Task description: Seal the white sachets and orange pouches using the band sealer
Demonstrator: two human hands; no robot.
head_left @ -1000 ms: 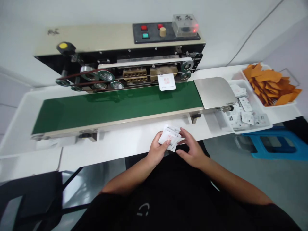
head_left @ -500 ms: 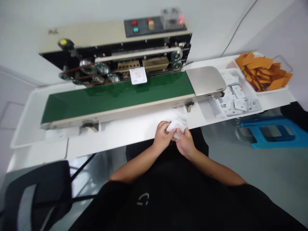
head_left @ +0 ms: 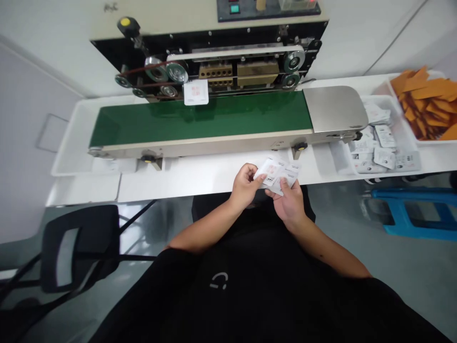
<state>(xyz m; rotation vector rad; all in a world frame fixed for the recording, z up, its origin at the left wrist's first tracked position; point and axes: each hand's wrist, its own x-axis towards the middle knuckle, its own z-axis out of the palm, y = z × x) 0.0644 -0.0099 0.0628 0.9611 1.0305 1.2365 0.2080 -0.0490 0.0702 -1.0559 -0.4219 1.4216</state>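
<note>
Both my hands hold a small fanned stack of white printed sachets just in front of the white table's near edge. My left hand pinches the stack's left side, fingers curled. My right hand supports it from below, thumb on top. Ahead runs a green conveyor belt of a band sealing machine. One white sachet rides at the belt's far edge under the sealing head, left of centre.
A steel plate ends the belt at the right. Beside it a white tray holds several white sachets, and another tray holds orange packets. A white tray sits at the left. A black chair and a blue stool stand below.
The sachet on the belt has travelled leftward along the sealing head. My hands have spread the stack into a fan. The camera view has shifted down and right.
</note>
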